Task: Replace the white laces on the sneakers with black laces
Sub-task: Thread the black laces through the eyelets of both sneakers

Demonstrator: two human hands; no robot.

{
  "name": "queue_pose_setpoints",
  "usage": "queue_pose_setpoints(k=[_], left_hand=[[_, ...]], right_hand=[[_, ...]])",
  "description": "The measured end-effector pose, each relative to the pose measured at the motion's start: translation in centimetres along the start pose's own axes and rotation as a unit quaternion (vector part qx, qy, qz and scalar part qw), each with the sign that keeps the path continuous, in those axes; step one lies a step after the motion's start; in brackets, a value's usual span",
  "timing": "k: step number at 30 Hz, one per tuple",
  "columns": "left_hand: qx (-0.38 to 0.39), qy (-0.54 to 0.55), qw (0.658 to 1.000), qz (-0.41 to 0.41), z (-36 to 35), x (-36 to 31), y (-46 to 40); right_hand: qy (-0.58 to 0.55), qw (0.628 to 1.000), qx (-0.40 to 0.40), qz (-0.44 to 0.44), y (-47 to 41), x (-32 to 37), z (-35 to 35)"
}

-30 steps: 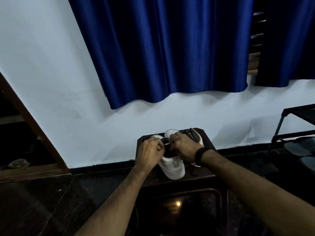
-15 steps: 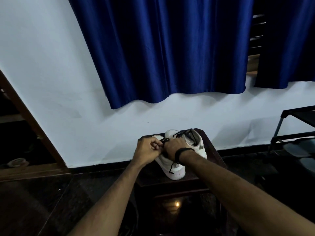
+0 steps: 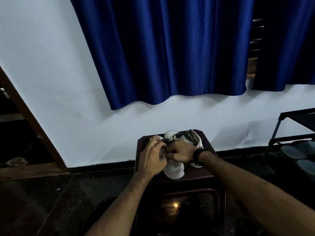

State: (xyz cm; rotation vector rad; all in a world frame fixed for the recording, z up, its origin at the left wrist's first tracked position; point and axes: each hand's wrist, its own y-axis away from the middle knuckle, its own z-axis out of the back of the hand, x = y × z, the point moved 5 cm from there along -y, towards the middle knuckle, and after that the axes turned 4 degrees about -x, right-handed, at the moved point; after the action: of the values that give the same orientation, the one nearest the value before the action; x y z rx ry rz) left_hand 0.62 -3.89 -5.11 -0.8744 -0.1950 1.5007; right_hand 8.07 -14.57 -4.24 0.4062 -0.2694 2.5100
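Note:
Two white sneakers stand side by side on a dark stool (image 3: 207,143). The near sneaker (image 3: 174,170) points its toe toward me, and my hands cover most of it. The far sneaker (image 3: 196,137) carries a black lace (image 3: 179,135) across its tongue. My left hand (image 3: 150,158) and my right hand (image 3: 180,152) meet over the near sneaker's top, fingers curled, pinching a black lace (image 3: 165,141) between them. A black band sits on my right wrist. No white lace shows.
The stool stands against a white wall under a blue curtain (image 3: 170,48). A black metal shoe rack (image 3: 296,133) with dark footwear is at the right. A wooden frame (image 3: 30,120) slants at the left. The floor is dark and glossy.
My left hand has slid a little toward me along the near sneaker. My right hand has turned and stays at the lace by the top eyelets.

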Motion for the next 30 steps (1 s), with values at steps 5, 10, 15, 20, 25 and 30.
queue_pose_setpoints(k=[5,10,15,20,25,30], left_hand=[[0.080,-0.078,0.992,-0.056,-1.9,-0.9,-0.1],[0.156,-0.183,0.969,-0.050,-2.8,-2.3,-0.4],[0.234,-0.228,0.944,-0.035,-2.4,-2.8,-0.5],[0.272,-0.236,0.932,0.034,-0.8,-0.6,-0.4],[0.294,-0.176,0.936,0.081,-0.3,0.7,-0.1],[0.247,-0.152,0.954,0.075,-0.8,0.3,0.0]], right_hand=[[0.048,0.976,-0.205,-0.063,2.9,-4.1,3.0],[0.222,0.966,-0.044,-0.128,5.0,-7.9,0.7],[0.194,0.975,-0.033,-0.102,4.6,-6.6,0.1],[0.171,0.979,-0.041,-0.099,3.7,-2.5,-0.8],[0.182,0.975,-0.040,-0.121,2.7,-1.0,-1.0],[0.145,0.976,-0.109,-0.119,3.3,-1.3,-1.1]])
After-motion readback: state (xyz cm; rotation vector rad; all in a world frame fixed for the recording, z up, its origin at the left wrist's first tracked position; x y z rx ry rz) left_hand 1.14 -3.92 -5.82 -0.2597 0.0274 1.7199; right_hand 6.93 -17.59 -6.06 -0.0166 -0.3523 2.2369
